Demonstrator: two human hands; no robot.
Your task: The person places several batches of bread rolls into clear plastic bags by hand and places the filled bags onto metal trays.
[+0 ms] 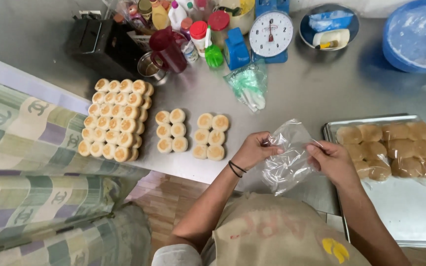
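At lower centre of the frame, both hands work a clear plastic bag above the steel surface.

Left hand and right hand each have their grip pinching the bag's top edge, pulling it apart; the bag appears empty. Unbagged round pastries remain: two groups of six at centre and a large stacked block at left. On the tray at right, buns already lie under clear wrap. Judged early to midway: most pastries are not yet bagged.
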